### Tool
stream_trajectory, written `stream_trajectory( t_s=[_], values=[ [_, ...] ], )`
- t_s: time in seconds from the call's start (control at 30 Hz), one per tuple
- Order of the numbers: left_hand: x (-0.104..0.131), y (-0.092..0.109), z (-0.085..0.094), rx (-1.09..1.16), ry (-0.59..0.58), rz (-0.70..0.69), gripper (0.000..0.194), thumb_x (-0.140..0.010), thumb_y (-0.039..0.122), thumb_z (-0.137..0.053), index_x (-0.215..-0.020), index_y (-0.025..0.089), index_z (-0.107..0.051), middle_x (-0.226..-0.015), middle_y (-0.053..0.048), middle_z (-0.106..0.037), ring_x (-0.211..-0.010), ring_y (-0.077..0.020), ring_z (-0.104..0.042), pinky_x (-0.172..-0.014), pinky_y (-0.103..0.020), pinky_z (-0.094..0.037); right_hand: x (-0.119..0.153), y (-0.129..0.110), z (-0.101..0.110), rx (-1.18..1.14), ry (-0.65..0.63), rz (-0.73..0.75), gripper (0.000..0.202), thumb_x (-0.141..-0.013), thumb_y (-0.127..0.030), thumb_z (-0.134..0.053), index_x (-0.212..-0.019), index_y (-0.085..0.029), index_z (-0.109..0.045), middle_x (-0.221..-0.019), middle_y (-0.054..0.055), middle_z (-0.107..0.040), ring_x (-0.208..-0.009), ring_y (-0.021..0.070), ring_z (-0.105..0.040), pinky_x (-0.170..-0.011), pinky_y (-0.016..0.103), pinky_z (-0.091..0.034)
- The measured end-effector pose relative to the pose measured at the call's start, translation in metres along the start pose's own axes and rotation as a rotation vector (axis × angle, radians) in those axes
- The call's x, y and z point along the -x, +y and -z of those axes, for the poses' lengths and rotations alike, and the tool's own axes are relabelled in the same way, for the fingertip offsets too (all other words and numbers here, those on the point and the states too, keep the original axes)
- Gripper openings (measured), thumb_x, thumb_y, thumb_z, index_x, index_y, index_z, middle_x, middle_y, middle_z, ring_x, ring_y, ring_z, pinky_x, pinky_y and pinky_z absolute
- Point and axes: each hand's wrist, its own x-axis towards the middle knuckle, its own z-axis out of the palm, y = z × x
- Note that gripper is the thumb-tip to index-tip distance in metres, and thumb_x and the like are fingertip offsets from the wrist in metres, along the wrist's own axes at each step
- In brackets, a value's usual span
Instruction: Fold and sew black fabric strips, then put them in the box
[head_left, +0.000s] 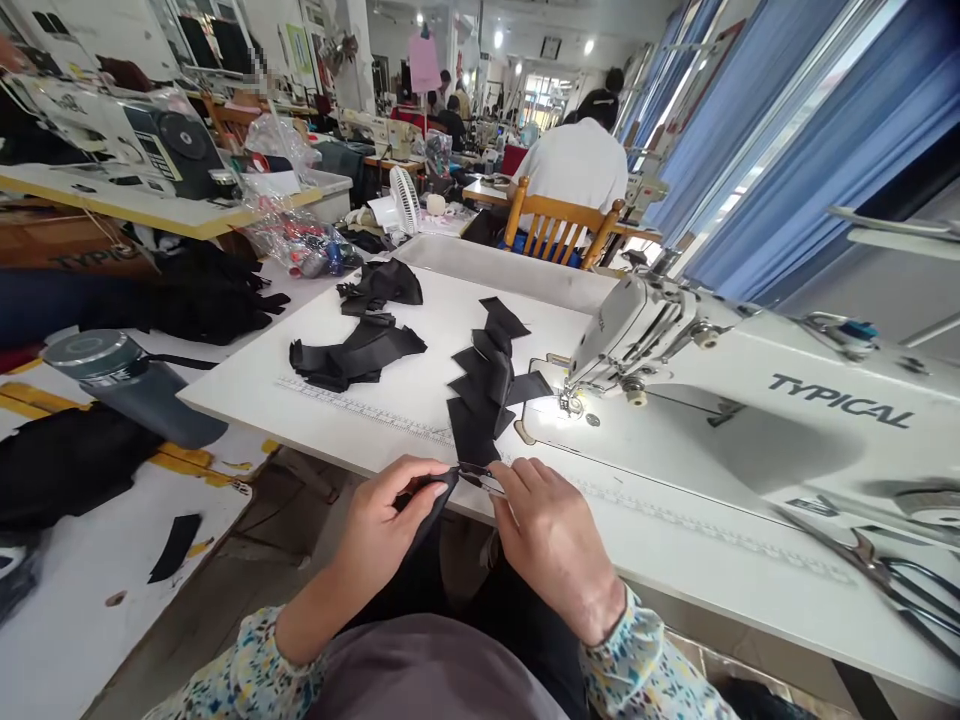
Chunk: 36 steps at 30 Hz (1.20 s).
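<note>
Just in front of the table's near edge, my left hand [379,515] pinches a folded black fabric piece [436,508] between thumb and fingers. My right hand [551,530] is closed on small metal thread snips [480,482], whose blades reach the edge of that fabric. Most of the snips' body is hidden under my fingers. Just beyond both hands, a row of overlapping black fabric pieces [484,385] lies on the white table [420,405]. One of these pieces extends toward the needle area of the sewing machine [637,330] on the right.
Two more heaps of black fabric, a near one [356,355] and a far one [386,285], lie on the table's left. Large scissors [885,575] rest at the right edge. A dark tumbler [135,385] lies on the left-hand surface. A person in white [574,160] sits ahead.
</note>
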Motion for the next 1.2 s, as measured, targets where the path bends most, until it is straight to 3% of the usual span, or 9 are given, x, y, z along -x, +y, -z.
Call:
stream_trajectory(
  t_s=[0.13,0.23,0.43,0.77,0.9,1.1,1.2],
  values=[
    [0.005,-0.002,-0.001,-0.011,0.005,0.082,0.024,-0.093,0.029,-0.066,-0.116,0.027,-0.073,-0.112,-0.002,-0.078,-0.100,-0.0192,-0.074,-0.088,-0.029,-0.061,0.001,0.001,-0.004,-0.062,-0.009,-0.012,0.023,-0.096,-0.009,-0.048,-0.110,-0.018,-0.064,-0.085,0.006,-0.063,-0.079,0.0217,-0.056,-0.067,0.035,-0.041],
    [0.009,-0.005,0.002,-0.047,-0.014,0.143,0.029,-0.091,0.030,-0.069,-0.120,0.029,-0.073,-0.110,0.000,-0.079,-0.095,-0.0187,-0.075,-0.083,-0.028,-0.062,0.009,0.006,-0.004,-0.110,-0.021,-0.042,0.022,-0.097,-0.010,-0.049,-0.107,-0.019,-0.066,-0.081,0.004,-0.061,-0.076,0.0209,-0.055,-0.066,0.034,-0.040],
    [0.007,0.004,0.008,-0.073,-0.058,0.104,0.021,-0.089,0.026,-0.069,-0.108,0.030,-0.078,-0.101,0.002,-0.080,-0.086,-0.0160,-0.074,-0.079,-0.024,-0.060,0.022,0.012,-0.005,-0.129,0.002,-0.076,0.024,-0.099,-0.012,-0.048,-0.114,-0.017,-0.065,-0.084,0.005,-0.062,-0.078,0.0217,-0.055,-0.066,0.036,-0.041],
    [0.010,0.016,0.004,-0.060,0.047,0.178,0.013,-0.089,0.029,-0.070,-0.098,0.026,-0.079,-0.084,0.002,-0.076,-0.070,-0.0146,-0.067,-0.065,-0.022,-0.055,0.024,0.006,-0.006,-0.179,0.025,-0.067,0.027,-0.100,-0.013,-0.047,-0.123,-0.015,-0.061,-0.092,0.008,-0.065,-0.084,0.0235,-0.057,-0.068,0.037,-0.045],
    [0.011,0.016,0.004,-0.062,0.085,0.201,0.013,-0.089,0.031,-0.071,-0.098,0.026,-0.079,-0.086,0.002,-0.076,-0.070,-0.0136,-0.065,-0.066,-0.022,-0.054,0.025,0.003,-0.006,-0.183,0.037,-0.082,0.026,-0.099,-0.013,-0.048,-0.122,-0.015,-0.061,-0.091,0.008,-0.065,-0.083,0.0237,-0.057,-0.068,0.037,-0.044],
    [0.012,0.019,0.003,0.025,0.051,0.180,0.011,-0.087,0.028,-0.071,-0.095,0.026,-0.079,-0.081,0.002,-0.075,-0.070,-0.0140,-0.067,-0.066,-0.021,-0.056,0.012,-0.005,-0.011,-0.240,0.007,-0.068,0.024,-0.100,-0.012,-0.047,-0.115,-0.017,-0.065,-0.085,0.006,-0.063,-0.078,0.0221,-0.056,-0.067,0.035,-0.042],
    [0.011,0.015,0.009,0.021,0.020,0.202,0.017,-0.087,0.029,-0.070,-0.102,0.028,-0.079,-0.092,0.000,-0.079,-0.079,-0.0166,-0.072,-0.070,-0.023,-0.059,0.015,-0.001,-0.010,-0.258,0.003,-0.083,0.022,-0.100,-0.012,-0.047,-0.110,-0.018,-0.065,-0.081,0.005,-0.062,-0.074,0.0212,-0.055,-0.064,0.034,-0.040]
  ],
)
